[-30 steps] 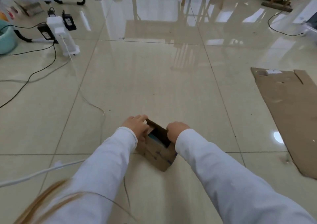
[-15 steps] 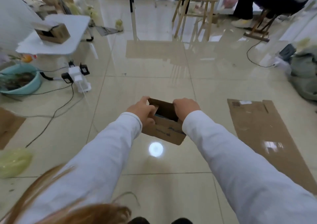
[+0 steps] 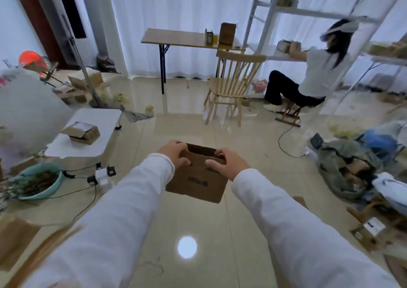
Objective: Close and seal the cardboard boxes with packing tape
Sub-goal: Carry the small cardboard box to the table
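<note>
I hold a small brown cardboard box (image 3: 198, 183) up in the air in front of me, its top open and dark print on its near side. My left hand (image 3: 174, 153) grips its upper left edge. At the upper right edge my right hand (image 3: 229, 163) holds on, its fingers curled over the rim. A second small cardboard box (image 3: 80, 132) with an open flap lies on a low white table (image 3: 99, 117) at the left. I see no tape.
A teal basin (image 3: 46, 186) with plants and a power strip (image 3: 101, 175) with cables lie on the floor at left. A wooden chair (image 3: 231, 85) and folding table (image 3: 187, 37) stand ahead. A seated person (image 3: 308, 78) reaches into shelves at right. Clothes and cardboard (image 3: 356, 166) pile at right.
Both hands lifted the box from the floor to chest height. My view swung up from the floor tiles to the room.
</note>
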### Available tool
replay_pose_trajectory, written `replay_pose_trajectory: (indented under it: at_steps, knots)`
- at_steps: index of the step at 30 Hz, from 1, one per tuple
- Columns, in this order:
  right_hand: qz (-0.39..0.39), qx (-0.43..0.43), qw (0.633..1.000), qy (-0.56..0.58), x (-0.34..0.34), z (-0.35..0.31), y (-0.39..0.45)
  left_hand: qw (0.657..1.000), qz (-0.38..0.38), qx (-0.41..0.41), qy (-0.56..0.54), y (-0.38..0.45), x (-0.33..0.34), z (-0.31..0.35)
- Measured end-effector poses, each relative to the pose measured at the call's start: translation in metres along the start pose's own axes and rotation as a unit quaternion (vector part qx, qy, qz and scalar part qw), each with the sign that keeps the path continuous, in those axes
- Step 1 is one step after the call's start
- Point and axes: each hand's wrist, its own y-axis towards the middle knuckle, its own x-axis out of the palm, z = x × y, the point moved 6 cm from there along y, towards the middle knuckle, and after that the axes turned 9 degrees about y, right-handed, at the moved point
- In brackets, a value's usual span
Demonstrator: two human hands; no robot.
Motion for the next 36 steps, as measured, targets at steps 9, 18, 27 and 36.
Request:
replay_pose_trajectory:
  at_steps: [9,18,27,36]
  knots:
    - [-0.016,-0.054,0.996,-0.067,-0.035,-0.070,0.119,0.994,0.089,-0.052,-0.045,0.089,-0.070,-0.049]
    - [-0.017,-0.064,0.994,-0.084,-0.061,-0.137,0.341,0.991,0.097,-0.066,-0.063,0.291,-0.127,-0.126]
    - [-0.021,-0.063,0.990,-0.121,-0.110,-0.151,0.523,0.991,0.089,-0.060,-0.079,0.474,-0.157,-0.153]
    - [-0.023,-0.072,0.992,-0.106,-0.145,-0.135,0.742,0.988,0.086,-0.094,-0.086,0.681,-0.167,-0.177]
